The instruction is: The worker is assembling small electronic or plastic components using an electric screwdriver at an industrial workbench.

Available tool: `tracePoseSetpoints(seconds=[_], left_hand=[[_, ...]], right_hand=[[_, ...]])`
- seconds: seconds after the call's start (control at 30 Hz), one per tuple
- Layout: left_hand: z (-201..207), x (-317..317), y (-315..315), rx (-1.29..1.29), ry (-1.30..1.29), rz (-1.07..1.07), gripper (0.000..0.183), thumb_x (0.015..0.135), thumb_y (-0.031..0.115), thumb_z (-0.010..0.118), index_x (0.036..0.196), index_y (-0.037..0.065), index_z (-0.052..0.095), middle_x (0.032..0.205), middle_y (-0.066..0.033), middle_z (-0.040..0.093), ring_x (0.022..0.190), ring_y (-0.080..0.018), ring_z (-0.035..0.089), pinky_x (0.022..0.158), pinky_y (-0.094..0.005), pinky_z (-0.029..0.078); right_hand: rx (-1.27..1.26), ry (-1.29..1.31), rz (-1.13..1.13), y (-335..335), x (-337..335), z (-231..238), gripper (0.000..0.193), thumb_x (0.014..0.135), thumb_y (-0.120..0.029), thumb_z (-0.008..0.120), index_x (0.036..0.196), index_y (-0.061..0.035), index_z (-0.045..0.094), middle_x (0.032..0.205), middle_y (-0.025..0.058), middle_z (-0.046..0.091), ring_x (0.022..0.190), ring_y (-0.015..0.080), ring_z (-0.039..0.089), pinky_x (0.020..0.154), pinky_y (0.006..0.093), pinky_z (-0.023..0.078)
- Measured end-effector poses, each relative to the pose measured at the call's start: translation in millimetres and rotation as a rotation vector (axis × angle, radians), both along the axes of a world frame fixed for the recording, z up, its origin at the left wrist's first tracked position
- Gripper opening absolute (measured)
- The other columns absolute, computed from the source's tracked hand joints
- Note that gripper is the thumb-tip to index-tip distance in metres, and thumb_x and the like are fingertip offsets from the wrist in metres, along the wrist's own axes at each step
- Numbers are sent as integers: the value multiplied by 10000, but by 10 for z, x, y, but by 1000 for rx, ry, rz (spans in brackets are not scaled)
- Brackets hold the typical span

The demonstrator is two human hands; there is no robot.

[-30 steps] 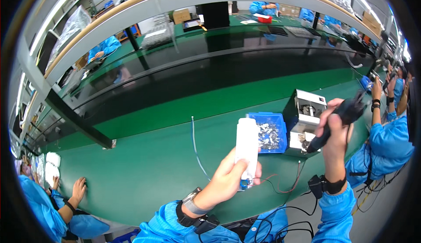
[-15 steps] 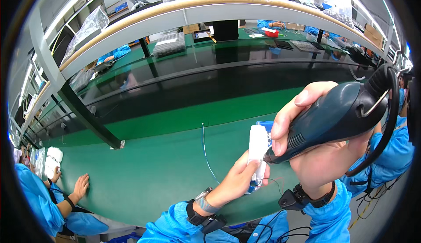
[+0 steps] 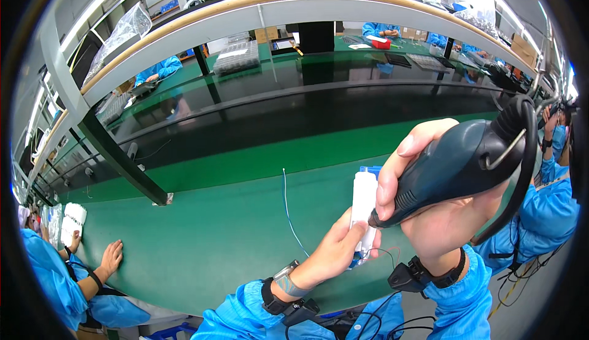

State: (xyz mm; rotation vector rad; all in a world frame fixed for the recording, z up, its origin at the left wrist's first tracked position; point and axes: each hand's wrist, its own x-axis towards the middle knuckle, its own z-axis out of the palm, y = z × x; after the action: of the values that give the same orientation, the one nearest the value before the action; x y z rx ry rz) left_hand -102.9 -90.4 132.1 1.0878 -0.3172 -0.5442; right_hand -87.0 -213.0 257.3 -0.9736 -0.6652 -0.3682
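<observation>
My right hand (image 3: 432, 223) is wrapped round a dark teal electric screwdriver (image 3: 451, 165), which has a metal hanging loop and a thick black cable at its back end. The tool's tip points down and left at a long white plastic housing (image 3: 364, 194); whether it touches is hard to see. Holding that housing from the near left is my left hand (image 3: 334, 242), thumb lying along it. A small blue part and thin wires (image 3: 391, 253) stick out at its lower end. Behind the housing, a blue object (image 3: 370, 169) is mostly hidden.
A loose thin blue-white wire (image 3: 286, 208) lies on the green table (image 3: 208, 242). A dark post (image 3: 126, 162) stands left, carrying an overhead shelf (image 3: 319, 1). Beyond runs a black conveyor (image 3: 245, 116). Co-workers sit left and right; one person's hand (image 3: 112, 256) rests on the table.
The screwdriver and my right hand have shifted slightly left and down. The white housing has moved slightly right in my left hand. At far right, a co-worker's raised hands have come into view.
</observation>
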Motion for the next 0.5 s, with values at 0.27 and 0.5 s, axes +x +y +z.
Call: tracePoseSetpoints(seconds=[0.27, 0.5], left_hand=[[-63, 79, -8, -17, -6, -48, 289, 1068, 177, 293, 1289, 34, 412, 906, -70, 597, 767, -130, 608, 694, -276, 510], [-49, 34, -7, 5, -41, -77, 285, 1065, 172, 288, 1278, 34, 418, 906, -72, 597, 764, -132, 607, 702, -281, 518]], right_hand=[[-130, 55, -24, -74, -15, -16, 907, 845, -833, 330, 988, 46, 499, 586, 192, 564, 443, 221, 541, 406, 304, 476], [-164, -5, 56, -160, 13, -52, 926, 825, -851, 351, 993, 46, 504, 582, 180, 578, 440, 211, 557, 406, 303, 486]])
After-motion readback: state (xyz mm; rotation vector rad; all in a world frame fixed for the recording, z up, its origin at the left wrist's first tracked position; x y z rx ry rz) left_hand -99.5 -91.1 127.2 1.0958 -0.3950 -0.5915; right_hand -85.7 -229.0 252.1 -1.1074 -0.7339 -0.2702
